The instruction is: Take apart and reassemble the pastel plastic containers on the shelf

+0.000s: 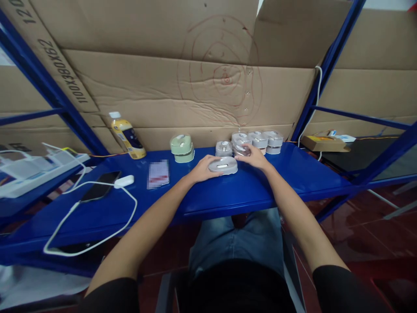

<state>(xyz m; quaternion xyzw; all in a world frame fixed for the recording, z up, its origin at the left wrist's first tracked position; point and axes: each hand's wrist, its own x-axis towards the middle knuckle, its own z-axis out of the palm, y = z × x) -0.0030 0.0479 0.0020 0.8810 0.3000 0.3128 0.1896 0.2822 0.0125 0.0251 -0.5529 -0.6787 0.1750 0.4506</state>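
Note:
A pale grey oval plastic case (223,165) lies on the blue steel shelf (276,182), held between my hands. My left hand (202,169) grips its left end, and my right hand (252,157) presses on its upper right side. Just behind it stand several round grey-white containers in clear wrap (257,140), some stacked in pairs, with my right fingertips close to the nearest stack. A pale green stacked container (181,148) stands further left, apart from my left hand.
A yellow plastic bottle (127,137) stands at the shelf's back. A black phone (99,187) lies left, with a white cable (124,181) and another phone below. A blurred card (158,174) lies nearby. Cardboard sheets (163,87) line the back, between blue uprights (325,69).

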